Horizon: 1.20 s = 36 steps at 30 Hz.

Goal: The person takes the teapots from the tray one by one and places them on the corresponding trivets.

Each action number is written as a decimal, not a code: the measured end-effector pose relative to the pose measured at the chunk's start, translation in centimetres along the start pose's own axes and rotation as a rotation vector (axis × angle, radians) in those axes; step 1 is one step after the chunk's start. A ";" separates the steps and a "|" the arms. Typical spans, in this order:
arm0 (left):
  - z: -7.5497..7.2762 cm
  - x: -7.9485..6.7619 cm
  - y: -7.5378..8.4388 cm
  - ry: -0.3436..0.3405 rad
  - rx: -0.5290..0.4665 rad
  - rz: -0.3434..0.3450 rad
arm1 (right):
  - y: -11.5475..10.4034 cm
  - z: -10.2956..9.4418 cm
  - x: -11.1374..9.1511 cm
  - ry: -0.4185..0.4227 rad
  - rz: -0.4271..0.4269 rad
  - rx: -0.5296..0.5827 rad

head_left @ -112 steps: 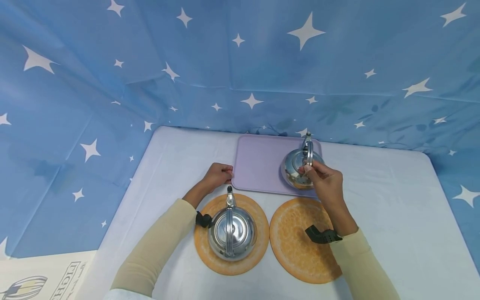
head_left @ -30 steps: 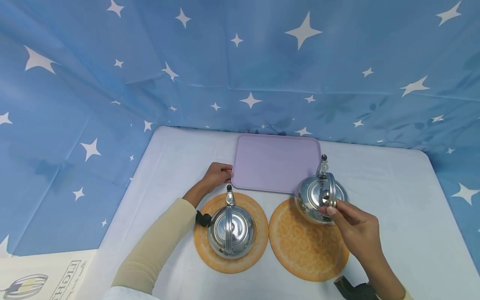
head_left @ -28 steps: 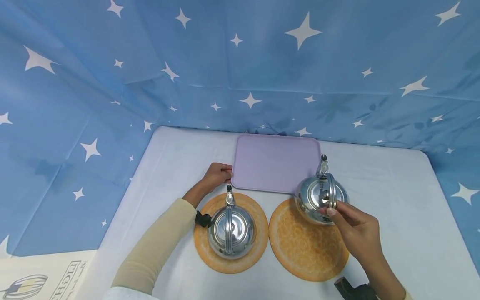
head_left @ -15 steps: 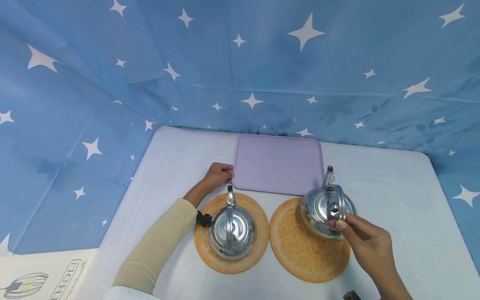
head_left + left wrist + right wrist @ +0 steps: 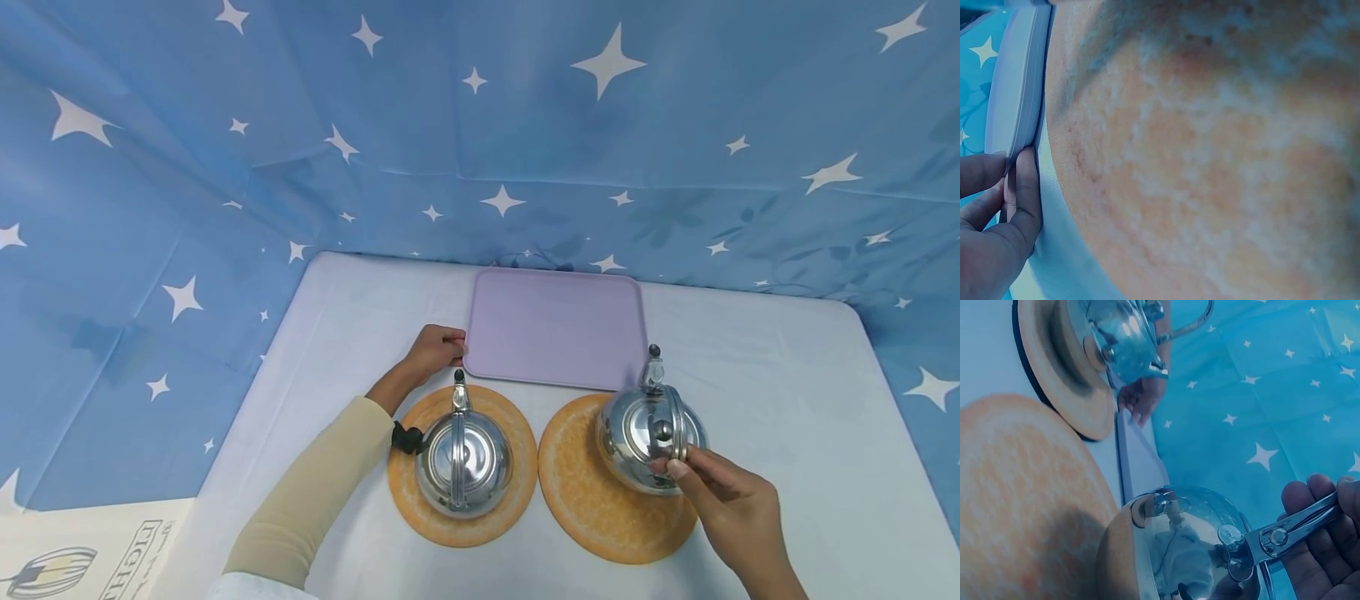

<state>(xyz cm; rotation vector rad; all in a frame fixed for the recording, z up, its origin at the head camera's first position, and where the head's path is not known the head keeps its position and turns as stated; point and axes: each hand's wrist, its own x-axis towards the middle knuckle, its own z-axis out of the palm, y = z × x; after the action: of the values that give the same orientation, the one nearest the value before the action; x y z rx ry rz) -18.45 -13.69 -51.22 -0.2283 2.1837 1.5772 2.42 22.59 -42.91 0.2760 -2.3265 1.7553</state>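
Observation:
My right hand [image 5: 738, 508] grips the upright handle of a shiny steel kettle [image 5: 630, 437] near its rear end. This kettle overlaps the right round orange mat [image 5: 592, 517] in the head view, its black-tipped spout pointing away from me. In the right wrist view, a dark shadow falls on that mat beside the kettle [image 5: 1191, 544]. My left hand [image 5: 435, 350] pinches the left edge of a lilac tray [image 5: 555, 325]; thumb and fingers lie on both sides of the tray's rim [image 5: 1022, 94] in the left wrist view.
A second steel kettle [image 5: 465, 467] stands on the left orange mat [image 5: 405, 508], close to my left forearm. Both mats lie side by side on the white tablecloth [image 5: 810, 400]. Blue star-patterned cloth [image 5: 525, 108] rises behind and left of the table. A printed cloth [image 5: 75, 554] lies at lower left.
My right hand has carried its kettle off the tray, toward me and slightly right, to over the right mat. The left hand and the other kettle have stayed in place.

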 end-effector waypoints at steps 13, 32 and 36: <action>-0.2 0.1 0.0 -0.011 -0.007 -0.005 | -0.6 0.5 -1.8 -0.037 0.102 -0.018; 0.0 0.4 -0.1 -0.019 -0.027 -0.023 | 0.7 1.6 -3.3 -0.081 0.063 0.240; 0.0 0.4 -0.1 -0.016 -0.029 -0.036 | 0.8 1.6 -3.4 -0.093 0.059 0.213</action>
<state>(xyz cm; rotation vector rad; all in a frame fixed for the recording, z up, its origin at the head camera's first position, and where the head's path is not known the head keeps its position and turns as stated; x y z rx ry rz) -18.75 -13.70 -51.45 -0.2619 2.1342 1.5871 5.39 21.37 -45.05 0.3322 -2.2302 2.0651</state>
